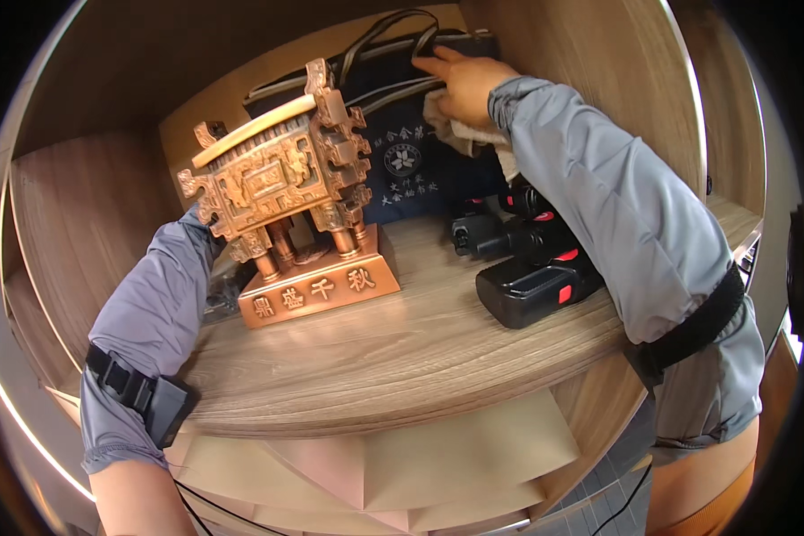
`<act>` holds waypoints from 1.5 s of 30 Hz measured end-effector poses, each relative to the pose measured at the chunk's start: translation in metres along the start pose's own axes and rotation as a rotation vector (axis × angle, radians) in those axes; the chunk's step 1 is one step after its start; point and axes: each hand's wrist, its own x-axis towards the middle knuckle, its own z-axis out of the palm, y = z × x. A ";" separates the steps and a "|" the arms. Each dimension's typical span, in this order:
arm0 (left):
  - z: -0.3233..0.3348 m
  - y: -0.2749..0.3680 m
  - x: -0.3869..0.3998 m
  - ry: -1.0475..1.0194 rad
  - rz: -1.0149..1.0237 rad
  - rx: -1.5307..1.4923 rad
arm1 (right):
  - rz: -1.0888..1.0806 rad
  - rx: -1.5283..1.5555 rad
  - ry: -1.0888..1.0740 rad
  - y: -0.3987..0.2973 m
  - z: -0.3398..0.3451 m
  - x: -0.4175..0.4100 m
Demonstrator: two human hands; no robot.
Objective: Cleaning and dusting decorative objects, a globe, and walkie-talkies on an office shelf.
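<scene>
My right hand (465,84) reaches to the back of a wooden shelf with a beige cloth (472,134) held under its palm. Its outstretched fingers touch the top of a dark navy fabric document bag (402,181), by the strap handles (388,30). That bag leans on the back panel and bears pale writing and an emblem. A copper-coloured model of a Chinese ding vessel (268,174) stands on the shelf, left of centre, on a stepped base (321,285) with raised characters. My left forearm goes behind the ding, which hides my left hand.
Black devices with red parts (536,285) lie on the right of the shelf board (388,362). Clear plastic (231,291) sits left of the base. Wooden side walls (596,87) bound the compartment. Beige panels (455,455) show below, with black cables (221,512) near my arms.
</scene>
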 end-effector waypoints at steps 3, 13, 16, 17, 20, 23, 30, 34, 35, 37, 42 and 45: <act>-0.001 -0.008 0.003 0.004 -0.026 -0.007 | -0.041 -0.074 0.078 -0.001 0.008 0.004; 0.002 -0.019 0.007 0.011 -0.059 -0.023 | -0.064 -0.045 0.113 -0.007 0.001 0.002; -0.002 -0.029 0.005 0.024 -0.086 -0.025 | -0.084 -0.042 0.128 -0.009 0.001 0.003; -0.001 -0.032 0.006 0.025 -0.091 -0.025 | -0.059 -0.048 0.125 -0.008 0.002 0.005; 0.002 -0.041 0.014 0.043 -0.097 -0.034 | -0.029 -0.060 0.139 -0.006 0.004 0.007; -0.001 -0.051 0.015 0.079 -0.105 -0.041 | -0.018 -0.055 0.114 -0.008 0.002 0.007; -0.016 0.042 -0.021 1.102 -0.140 -0.441 | -0.039 0.057 0.314 -0.018 -0.010 0.007; -0.037 0.150 -0.109 1.322 0.413 -0.252 | -0.100 0.470 0.577 -0.049 -0.043 0.005; -0.024 0.179 -0.121 1.231 0.417 -0.219 | -0.108 0.484 0.666 -0.045 -0.038 0.014; 0.012 0.238 -0.141 0.950 0.566 -0.253 | -0.114 0.519 0.732 -0.040 -0.036 0.024; 0.077 0.296 -0.142 0.602 0.740 -0.109 | -0.162 0.705 0.693 -0.058 -0.061 0.026; 0.101 0.297 -0.109 0.549 0.727 -0.154 | -0.207 0.662 0.663 -0.063 -0.070 0.008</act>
